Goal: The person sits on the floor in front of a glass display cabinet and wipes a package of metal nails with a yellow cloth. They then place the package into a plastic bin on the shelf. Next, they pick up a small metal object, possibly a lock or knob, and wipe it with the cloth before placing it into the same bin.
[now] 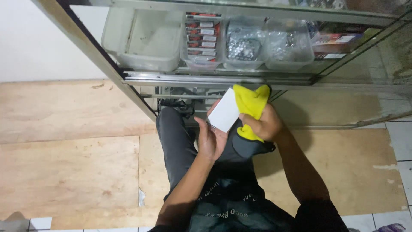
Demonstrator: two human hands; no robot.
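A: What fills the view?

B: A glass display cabinet with a metal sliding track along its shelf, standing over a plywood floor. On the shelf sit clear plastic bins, one empty, others with small metal parts and stacked red-and-white packets, so the stock shows through the glass.

A: And the person?

B: They crouch at the open cabinet, knees in dark trousers, close enough to reach in.

A: The hands?

B: The left hand is closed on a small white box, cupping its lower edge and tilting one face up. The right hand is clamped on a yellow cloth, pressed against the box's upper right side, apparently to wipe it.
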